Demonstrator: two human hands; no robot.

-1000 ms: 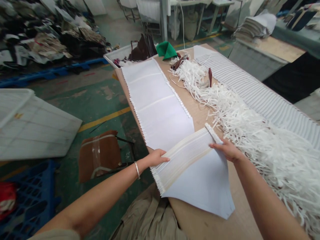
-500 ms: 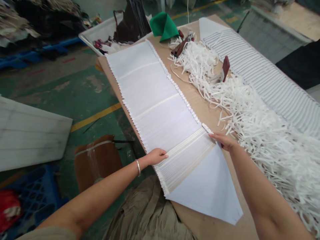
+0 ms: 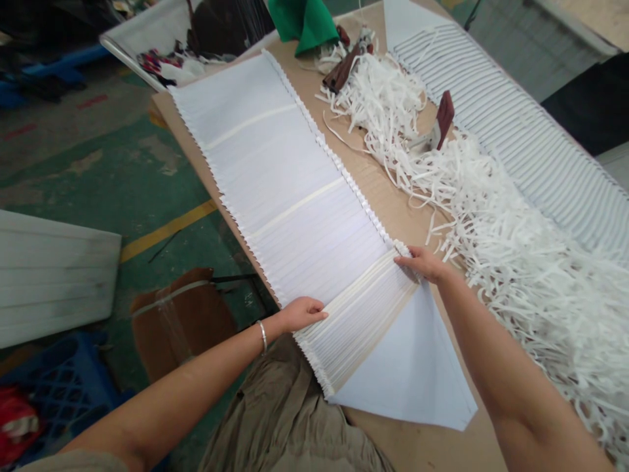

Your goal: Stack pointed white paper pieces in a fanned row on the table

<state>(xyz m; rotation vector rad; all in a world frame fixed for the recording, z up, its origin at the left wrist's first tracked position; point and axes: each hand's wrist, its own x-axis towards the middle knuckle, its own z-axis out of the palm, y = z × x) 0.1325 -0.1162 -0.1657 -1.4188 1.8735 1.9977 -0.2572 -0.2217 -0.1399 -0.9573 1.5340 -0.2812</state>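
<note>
A long run of overlapped white sheets [image 3: 289,190] lies along the left side of the brown table [image 3: 393,216]. At its near end sits a fanned batch of white sheets [image 3: 363,321], spread out to a wide blunt corner at the bottom. My left hand [image 3: 301,313] lies flat on the left edge of this batch, fingers stretched out. My right hand [image 3: 421,263] presses on its far right corner, where it meets the long run, fingers extended. Neither hand grips anything.
A heap of white paper strips [image 3: 496,223] covers the table's middle and right. A dark red tool [image 3: 443,117] stands in it. Striped overlapped sheets [image 3: 515,144] run along the far right. A green cloth [image 3: 301,23] lies at the far end. A brown stool [image 3: 187,321] stands below left.
Both hands have slid the fanned batch forward until it closes up against the long run of sheets. The camera has tilted down and closer.
</note>
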